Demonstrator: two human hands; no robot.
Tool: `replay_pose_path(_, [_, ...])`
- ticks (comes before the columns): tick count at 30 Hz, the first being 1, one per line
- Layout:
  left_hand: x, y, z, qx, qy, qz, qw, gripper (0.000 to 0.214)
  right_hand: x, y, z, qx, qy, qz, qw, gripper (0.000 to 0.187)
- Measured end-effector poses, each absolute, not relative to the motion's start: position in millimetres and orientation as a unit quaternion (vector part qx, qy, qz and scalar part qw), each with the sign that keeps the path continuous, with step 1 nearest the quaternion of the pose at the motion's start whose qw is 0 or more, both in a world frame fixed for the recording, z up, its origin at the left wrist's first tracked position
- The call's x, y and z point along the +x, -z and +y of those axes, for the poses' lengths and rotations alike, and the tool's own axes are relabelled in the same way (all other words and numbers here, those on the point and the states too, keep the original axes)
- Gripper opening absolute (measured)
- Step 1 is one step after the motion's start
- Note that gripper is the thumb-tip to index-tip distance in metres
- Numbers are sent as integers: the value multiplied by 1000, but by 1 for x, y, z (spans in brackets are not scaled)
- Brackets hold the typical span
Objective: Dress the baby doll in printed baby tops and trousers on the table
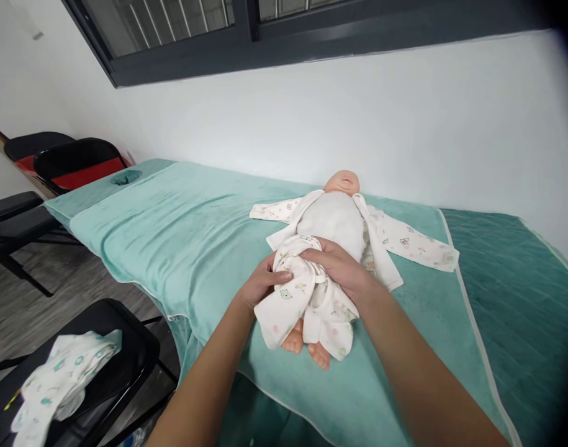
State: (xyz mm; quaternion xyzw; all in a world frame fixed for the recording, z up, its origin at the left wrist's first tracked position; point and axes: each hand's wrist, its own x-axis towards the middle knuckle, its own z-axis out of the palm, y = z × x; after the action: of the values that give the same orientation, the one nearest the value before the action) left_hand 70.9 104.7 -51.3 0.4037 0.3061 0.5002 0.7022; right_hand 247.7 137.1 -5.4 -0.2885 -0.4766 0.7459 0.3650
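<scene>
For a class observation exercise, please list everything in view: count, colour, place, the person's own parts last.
Window: one, dark-framed, top
Wall: one, white, background
Bed: one, green-covered, along wall
Doll: one, pinkish with white torso, lying on bed
Printed top: one, white, open around doll's torso
Printed trousers: one, white, at doll's legs
Near chair: one, black, lower left
Loose garment: one, white with green print, on near chair
Strip: one, yellow, beside loose garment
Far chairs: at least two, black and red, left
Floor: one, grey, lower left
Forearms: two, bare, bottom
Left hand: one, bare, gripping printed trousers
Right hand: one, bare, gripping printed trousers
</scene>
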Motion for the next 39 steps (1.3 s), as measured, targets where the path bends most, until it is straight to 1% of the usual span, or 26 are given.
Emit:
replay_pose_path(5, [72,52,105,377,-522,292,707,55,248,5,136,-294,-741,-493,348,25])
replay_pose_path(10, [73,52,106,360,-540,279,708,49,252,3,135,-287,-741,-516,321,32])
replay_pose_path(15, [71,58,107,346,-566,287,691,38,259,-13,133,-215,-698,-653,198,46])
replay_pose_path(18, [69,61,108,353,-574,290,680,29,261,-17,132,-226,-652,-710,140,42])
replay_pose_path(20, [69,61,108,356,-569,294,680,25,261,-15,131,-248,-639,-717,127,37])
replay_pose_path(23, [69,61,108,352,-572,305,675,27,260,-9,130,-264,-661,-680,177,34])
replay_pose_path(25, [69,61,107,344,-573,319,672,32,258,-5,130,-269,-683,-642,221,35])
replay_pose_path(28, [71,60,107,346,-563,322,677,42,255,-1,131,-279,-709,-593,262,39])
replay_pose_path(35, [73,54,105,398,-530,257,703,77,251,7,136,-333,-685,-566,315,31])
replay_pose_path(37, [73,53,105,402,-520,259,708,80,249,7,137,-347,-669,-574,319,28])
replay_pose_path(39, [72,53,106,398,-518,267,708,77,248,6,136,-355,-657,-587,312,27])
